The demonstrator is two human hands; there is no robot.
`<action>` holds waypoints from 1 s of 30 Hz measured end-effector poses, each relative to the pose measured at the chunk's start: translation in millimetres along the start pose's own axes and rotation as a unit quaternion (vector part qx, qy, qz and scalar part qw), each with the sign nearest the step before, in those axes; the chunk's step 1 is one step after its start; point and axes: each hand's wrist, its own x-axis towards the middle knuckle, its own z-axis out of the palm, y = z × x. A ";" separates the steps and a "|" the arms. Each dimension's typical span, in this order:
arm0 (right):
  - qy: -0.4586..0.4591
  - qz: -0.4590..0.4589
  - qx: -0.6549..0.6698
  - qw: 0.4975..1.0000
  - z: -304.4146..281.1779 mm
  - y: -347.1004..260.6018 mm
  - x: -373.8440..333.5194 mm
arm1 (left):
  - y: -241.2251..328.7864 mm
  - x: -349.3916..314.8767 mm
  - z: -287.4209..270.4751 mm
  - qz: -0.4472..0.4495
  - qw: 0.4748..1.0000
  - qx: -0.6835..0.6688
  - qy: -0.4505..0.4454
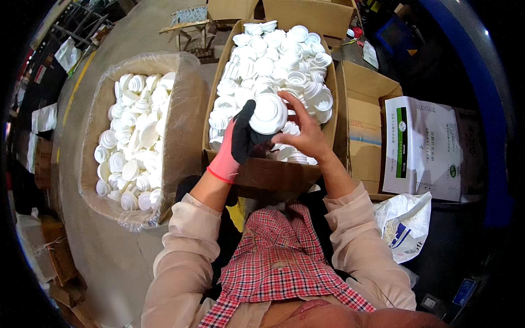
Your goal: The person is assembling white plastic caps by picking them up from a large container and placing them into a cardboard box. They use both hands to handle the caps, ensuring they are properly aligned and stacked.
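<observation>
My left hand [238,139], in a pink glove with black fingers and palm, grips a round white plastic lid [268,113] with stepped rings from its left side. My right hand [307,131] is bare and curved round the lid's right side. Its forefinger is at the upper rim and its thumb at the lower rim. Both hands are over the near part of a cardboard box [279,174] heaped with similar white lids [262,65]. Part of the lid's underside is hidden by the black glove.
To the left stands a plastic-lined carton [188,120] holding many white ringed pieces [134,136]. An open cardboard box [363,131] and a white printed carton [421,147] are at the right, with a white sack [404,224] nearer me. A small stand [188,24] is behind.
</observation>
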 end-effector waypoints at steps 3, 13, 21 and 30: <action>0.009 -0.091 -0.160 0.983 5.6 9.9 -5.9 | 0.3 -1.2 -2.0 -0.024 0.996 -0.069 -0.047; 0.037 -0.159 -0.233 0.959 14.0 -0.4 -5.6 | -4.2 -9.8 -1.4 0.000 1.000 0.018 0.002; 0.017 -0.135 -0.207 0.969 16.3 6.7 0.1 | -8.2 -25.6 -0.1 0.165 0.951 0.262 -0.024; 0.034 -0.006 -0.185 0.982 2.2 24.7 -3.0 | 61.3 -13.3 -90.8 0.393 0.891 -0.218 0.069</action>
